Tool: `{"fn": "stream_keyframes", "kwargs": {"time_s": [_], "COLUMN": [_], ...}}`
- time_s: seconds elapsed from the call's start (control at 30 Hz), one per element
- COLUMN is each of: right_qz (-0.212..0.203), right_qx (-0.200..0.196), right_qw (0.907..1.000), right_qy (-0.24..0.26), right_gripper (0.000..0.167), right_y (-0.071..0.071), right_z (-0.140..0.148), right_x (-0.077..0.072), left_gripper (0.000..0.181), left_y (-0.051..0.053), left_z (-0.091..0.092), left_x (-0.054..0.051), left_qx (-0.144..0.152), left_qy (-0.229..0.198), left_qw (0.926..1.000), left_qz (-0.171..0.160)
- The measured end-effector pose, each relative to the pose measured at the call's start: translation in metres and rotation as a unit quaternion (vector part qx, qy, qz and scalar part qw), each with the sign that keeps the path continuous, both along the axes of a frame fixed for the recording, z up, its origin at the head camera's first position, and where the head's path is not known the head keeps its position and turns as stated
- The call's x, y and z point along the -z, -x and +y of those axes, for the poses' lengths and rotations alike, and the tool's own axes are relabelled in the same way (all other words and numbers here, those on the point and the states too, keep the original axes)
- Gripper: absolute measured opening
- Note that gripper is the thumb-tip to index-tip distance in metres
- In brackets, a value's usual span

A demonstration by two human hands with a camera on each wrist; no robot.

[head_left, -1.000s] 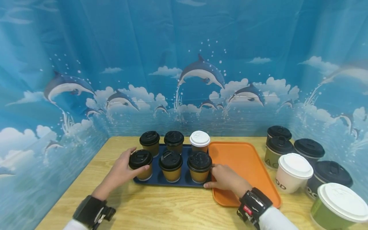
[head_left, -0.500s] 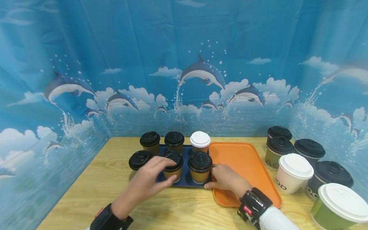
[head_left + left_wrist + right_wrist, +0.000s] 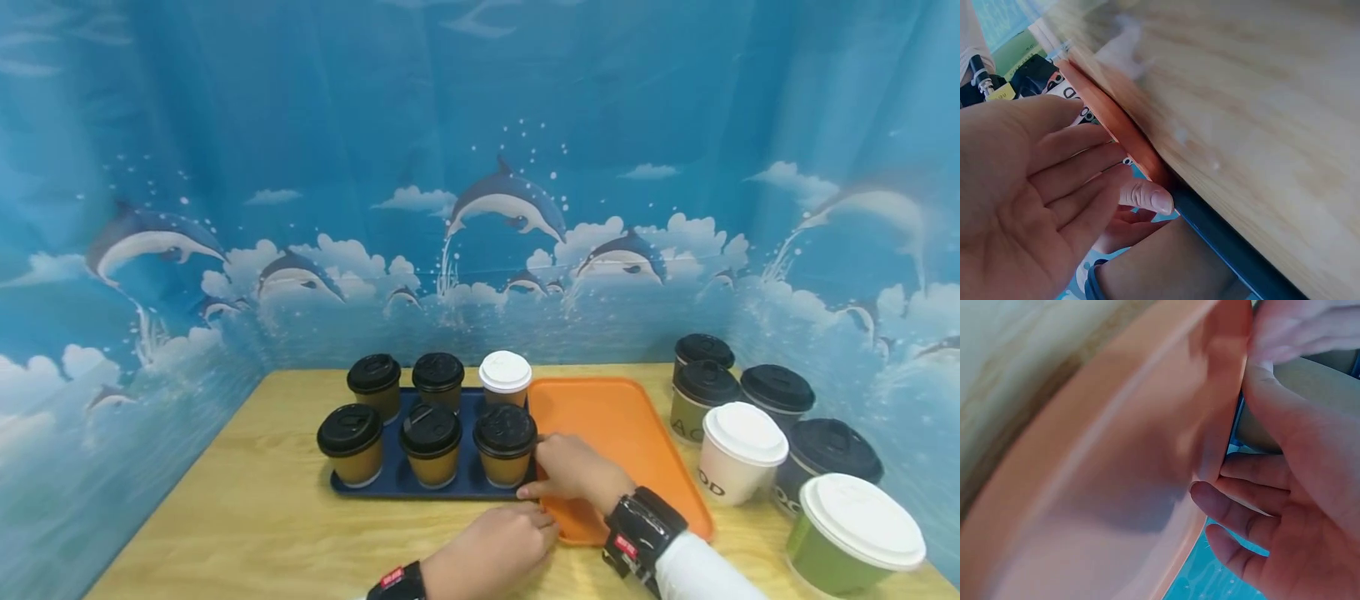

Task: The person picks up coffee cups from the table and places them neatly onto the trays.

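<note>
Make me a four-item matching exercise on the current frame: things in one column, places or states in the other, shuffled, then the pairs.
1. blue tray
2. orange tray
3. green cup
4. left hand

A. white-lidded, nearest the camera of the bigger cups
B. by the orange tray's near left corner
C. beneath small cups
D. between the blue tray and the bigger cups

Pairs: 1-C, 2-D, 3-A, 4-B

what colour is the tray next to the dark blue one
Orange; the tray shows best in the head view.
</note>
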State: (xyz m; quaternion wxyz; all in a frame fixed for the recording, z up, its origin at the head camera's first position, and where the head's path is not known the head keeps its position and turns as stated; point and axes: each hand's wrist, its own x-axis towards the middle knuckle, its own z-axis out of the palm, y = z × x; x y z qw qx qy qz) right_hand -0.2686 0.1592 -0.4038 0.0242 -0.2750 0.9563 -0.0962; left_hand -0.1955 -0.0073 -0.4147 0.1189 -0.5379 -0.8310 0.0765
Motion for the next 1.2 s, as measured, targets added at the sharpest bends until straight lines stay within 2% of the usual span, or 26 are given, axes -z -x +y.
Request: {"fn": "stream_keyframes", "kwargs": {"time_s": [0.1,0.23,0.33,0.43,0.53,0.73,0.8,0.9,0.97,1.03,1.13,1.2], "right_qz": [-0.005,-0.017,-0.036,-0.055,-0.058,-0.050,-0.032,0.004,0.056,0.117,0.205,0.221], "right_qx": [0.002,0.011,0.013,0.007,-0.010,-0.034,-0.018,0.031,0.065,0.097,0.154,0.203], "right_qw": [1.0000,0.9998,0.9992,0.9979,0.9964,0.9931,0.9946,0.9956,0.9931,0.9858,0.9654,0.9530], "right_qy": [0.006,0.006,0.011,0.033,0.061,0.100,0.097,0.088,0.080,0.071,0.047,0.043], "right_gripper": [0.046,0.047,0.044,0.042,0.049,0.067,0.072,0.073,0.069,0.065,0.062,0.067], "right_y": [-0.001,0.001,0.003,0.003,0.004,-0.001,-0.006,-0.015,-0.023,-0.029,-0.038,-0.043], "right_z": [-0.001,-0.001,0.000,0.005,0.012,0.025,0.033,0.048,0.062,0.078,0.104,0.119], "right_x": [0.001,-0.002,-0.006,-0.007,-0.004,-0.001,-0.003,-0.014,-0.023,-0.035,-0.050,-0.056], "left_gripper": [0.006,0.015,0.015,0.013,0.013,0.028,0.031,0.030,0.025,0.022,0.019,0.020], "left_y": [0.000,0.000,0.001,0.002,0.004,0.001,-0.001,-0.002,-0.002,-0.002,-0.002,-0.002], "left_z": [0.006,0.012,0.013,0.013,0.012,0.012,0.012,0.013,0.014,0.014,0.014,0.013], "left_x": [0.002,-0.001,-0.004,-0.003,-0.002,-0.005,-0.006,-0.007,-0.006,-0.005,-0.003,-0.003], "left_qx": [-0.011,-0.032,-0.038,-0.038,-0.038,-0.050,-0.057,-0.067,-0.068,-0.068,-0.066,-0.064], "left_qy": [0.028,0.032,0.026,0.001,-0.020,-0.030,-0.029,-0.026,-0.023,-0.023,-0.024,-0.028], "left_qw": [0.9985,0.9975,0.9982,0.9992,0.9991,0.9954,0.9939,0.9936,0.9945,0.9956,0.9968,0.9966], "left_qz": [0.046,0.055,0.038,0.013,-0.007,-0.077,-0.090,-0.088,-0.076,-0.060,-0.038,-0.042]}}
